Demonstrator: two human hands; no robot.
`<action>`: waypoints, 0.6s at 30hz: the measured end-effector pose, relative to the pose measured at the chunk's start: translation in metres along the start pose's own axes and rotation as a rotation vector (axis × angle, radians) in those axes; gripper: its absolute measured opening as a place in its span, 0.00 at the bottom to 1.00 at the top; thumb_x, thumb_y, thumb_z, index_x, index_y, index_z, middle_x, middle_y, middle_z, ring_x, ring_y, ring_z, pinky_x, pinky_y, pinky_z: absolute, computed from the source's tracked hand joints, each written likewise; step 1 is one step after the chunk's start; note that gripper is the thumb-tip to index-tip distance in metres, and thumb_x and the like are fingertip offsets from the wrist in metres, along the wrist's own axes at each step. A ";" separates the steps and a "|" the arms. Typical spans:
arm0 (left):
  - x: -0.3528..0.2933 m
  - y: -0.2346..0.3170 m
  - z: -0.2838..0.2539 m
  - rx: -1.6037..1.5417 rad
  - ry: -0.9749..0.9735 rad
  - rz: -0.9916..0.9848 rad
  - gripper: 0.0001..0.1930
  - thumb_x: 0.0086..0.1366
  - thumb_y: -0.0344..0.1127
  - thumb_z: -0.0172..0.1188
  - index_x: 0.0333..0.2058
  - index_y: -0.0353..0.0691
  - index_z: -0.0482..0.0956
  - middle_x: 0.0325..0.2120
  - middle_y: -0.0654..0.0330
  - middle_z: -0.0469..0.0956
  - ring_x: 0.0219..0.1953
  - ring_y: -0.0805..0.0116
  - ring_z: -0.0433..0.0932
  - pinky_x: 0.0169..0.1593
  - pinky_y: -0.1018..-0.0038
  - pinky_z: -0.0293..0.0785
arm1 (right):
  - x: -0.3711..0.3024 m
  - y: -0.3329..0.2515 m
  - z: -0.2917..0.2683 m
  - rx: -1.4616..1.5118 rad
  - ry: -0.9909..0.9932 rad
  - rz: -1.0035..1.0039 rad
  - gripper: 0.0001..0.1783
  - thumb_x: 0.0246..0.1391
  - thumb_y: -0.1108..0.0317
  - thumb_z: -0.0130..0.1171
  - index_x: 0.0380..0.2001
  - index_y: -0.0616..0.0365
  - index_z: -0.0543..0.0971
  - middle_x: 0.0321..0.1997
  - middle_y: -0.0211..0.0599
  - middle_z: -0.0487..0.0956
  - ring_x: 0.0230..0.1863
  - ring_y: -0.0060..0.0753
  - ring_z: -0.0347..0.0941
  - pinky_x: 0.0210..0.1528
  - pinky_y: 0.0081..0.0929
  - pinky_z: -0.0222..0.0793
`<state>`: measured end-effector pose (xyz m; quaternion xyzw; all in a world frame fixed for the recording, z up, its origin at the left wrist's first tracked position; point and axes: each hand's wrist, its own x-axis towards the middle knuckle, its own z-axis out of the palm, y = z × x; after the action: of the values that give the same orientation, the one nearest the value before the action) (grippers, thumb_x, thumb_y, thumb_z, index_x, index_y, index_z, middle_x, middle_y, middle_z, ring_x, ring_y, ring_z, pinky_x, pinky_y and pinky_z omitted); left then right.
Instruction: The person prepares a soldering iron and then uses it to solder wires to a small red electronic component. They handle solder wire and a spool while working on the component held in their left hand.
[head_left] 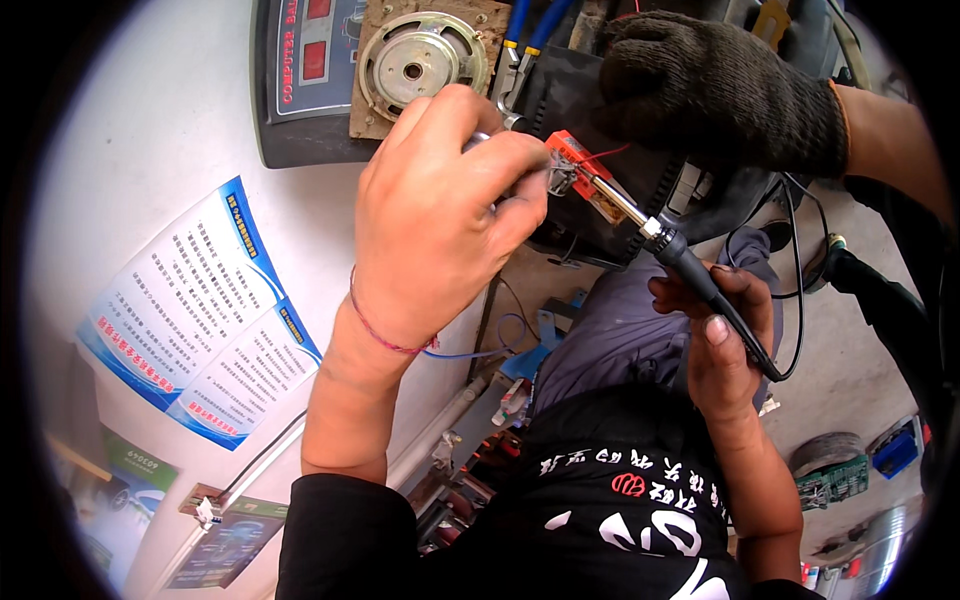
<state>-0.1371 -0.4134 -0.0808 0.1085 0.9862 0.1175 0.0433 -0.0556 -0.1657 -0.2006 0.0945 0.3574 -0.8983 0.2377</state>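
My right hand is wrapped round the black handle of a soldering iron, its cord curving off behind. The iron's tip points up and left, at or very near a small silvery metal part. My left hand is closed at that part, fingers bent; a greyish metal piece shows between them, mostly hidden, so I cannot make out what it holds. A thin red wire runs from the part toward another person's dark-gloved hand. Under the tip lies a red-orange box on a black surface.
A round speaker on a wooden board rests on a dark machine panel at the upper left. Blue-handled pliers lie beside it. Printed sheets hang on the white wall. A green circuit board sits on the floor at right.
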 end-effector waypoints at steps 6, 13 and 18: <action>0.005 0.004 -0.003 0.031 -0.051 0.038 0.10 0.50 0.24 0.70 0.33 0.40 0.84 0.32 0.58 0.75 0.36 0.61 0.75 0.39 0.68 0.72 | 0.000 0.000 0.000 0.009 -0.004 -0.003 0.24 0.63 0.65 0.62 0.57 0.63 0.68 0.57 0.54 0.75 0.54 0.53 0.80 0.56 0.45 0.75; 0.005 0.002 -0.001 0.043 -0.056 0.044 0.09 0.50 0.24 0.69 0.32 0.40 0.84 0.32 0.58 0.75 0.36 0.61 0.75 0.39 0.69 0.72 | 0.000 0.002 -0.001 0.012 -0.001 0.001 0.24 0.63 0.64 0.62 0.57 0.63 0.68 0.57 0.53 0.75 0.54 0.52 0.80 0.57 0.45 0.75; 0.005 0.003 -0.002 0.041 -0.070 0.027 0.09 0.50 0.24 0.69 0.32 0.40 0.83 0.32 0.59 0.75 0.36 0.61 0.75 0.39 0.69 0.72 | 0.001 0.003 0.000 0.008 -0.012 -0.002 0.23 0.63 0.65 0.62 0.57 0.62 0.68 0.57 0.53 0.75 0.54 0.52 0.80 0.57 0.46 0.75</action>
<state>-0.1415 -0.4101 -0.0786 0.1269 0.9846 0.0941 0.0741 -0.0547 -0.1678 -0.2032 0.0895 0.3524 -0.9005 0.2387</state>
